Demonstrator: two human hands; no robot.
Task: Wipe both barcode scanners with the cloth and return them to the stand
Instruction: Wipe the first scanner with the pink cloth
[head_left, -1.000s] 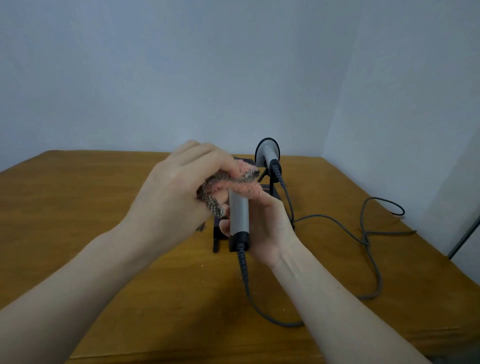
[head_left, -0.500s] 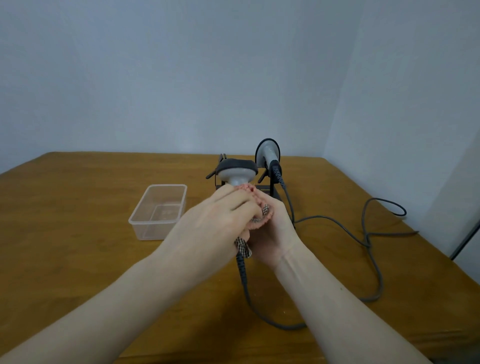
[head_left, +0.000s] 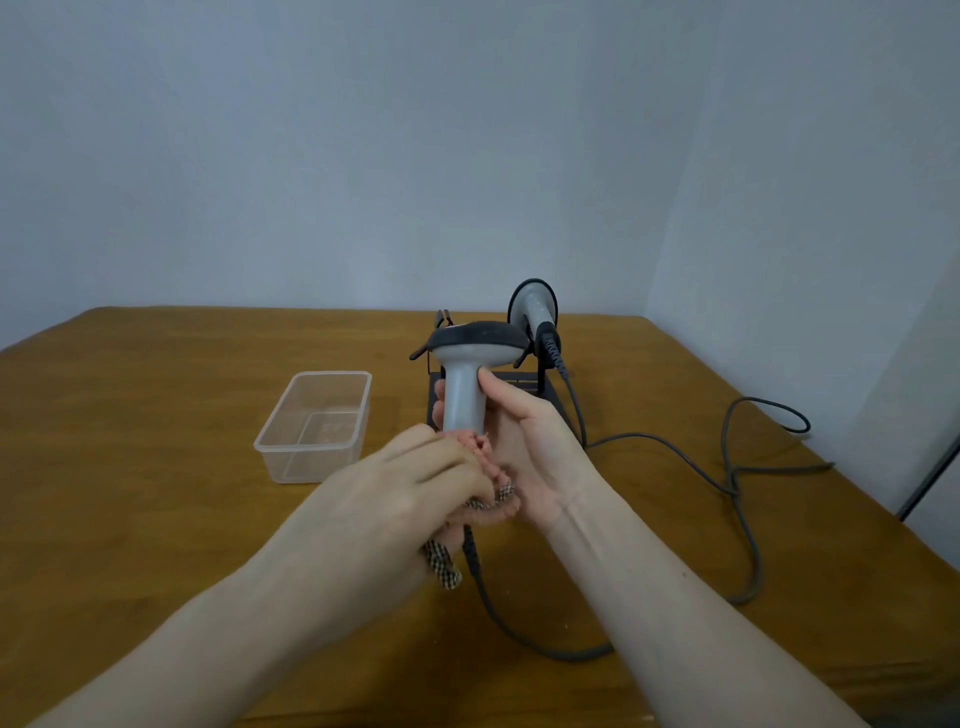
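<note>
- Grey plastic, dark-capped: the near barcode scanner is held upright above the table, head uppermost, handle pointing down.
- The right hand grips the handle, thumb on its right face and fingertips showing past its left edge.
- The left hand is closed around the cloth, a pink fabric with a checked portion hanging below the fist; the cloth is pressed against the lower end of the handle.
- The scanner's cable leaves the base of the handle, drops under the hands and curves right across the table.
- The second scanner sits in the black stand, behind and to the right of the held one, with its grey face toward the camera. Its cable runs down and lies looped on the right side of the table.
- The stand's left cradle is partly hidden by the held scanner; only dark prongs show beside the head.
- A clear plastic container rests on the table left of the stand, well apart from the hands. Its contents cannot be determined.
</note>
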